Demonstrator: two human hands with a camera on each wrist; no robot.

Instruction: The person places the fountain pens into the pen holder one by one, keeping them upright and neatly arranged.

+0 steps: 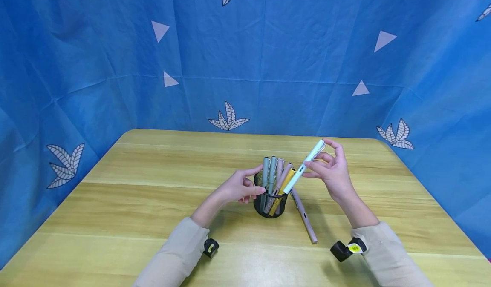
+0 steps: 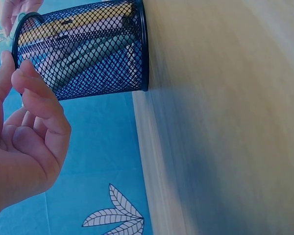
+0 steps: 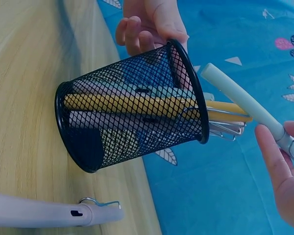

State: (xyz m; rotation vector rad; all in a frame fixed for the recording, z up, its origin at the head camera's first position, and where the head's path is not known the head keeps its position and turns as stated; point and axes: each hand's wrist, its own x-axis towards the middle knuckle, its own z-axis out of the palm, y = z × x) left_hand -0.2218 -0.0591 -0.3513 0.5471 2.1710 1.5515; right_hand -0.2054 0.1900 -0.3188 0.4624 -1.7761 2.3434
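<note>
A black mesh pen holder [image 1: 270,213] stands upright on the table with several capped pens inside, among them green ones, lilac ones and a yellow pen [image 3: 132,104]. My left hand [image 1: 242,185] holds the holder by its rim from the left, thumb on the near side and a finger on the far side. Between the thumb and fingers of my right hand [image 1: 333,172] is a pale mint pen [image 1: 303,168], pinched at a slant. Its lower end is at the right of the holder's rim, beside the yellow pen.
On the wooden table [image 1: 134,219], a lilac pen [image 1: 304,219] lies just right of the holder, its clip end near the base. A blue patterned cloth [image 1: 284,57] hangs behind the table's far edge. Each wrist carries a small black camera.
</note>
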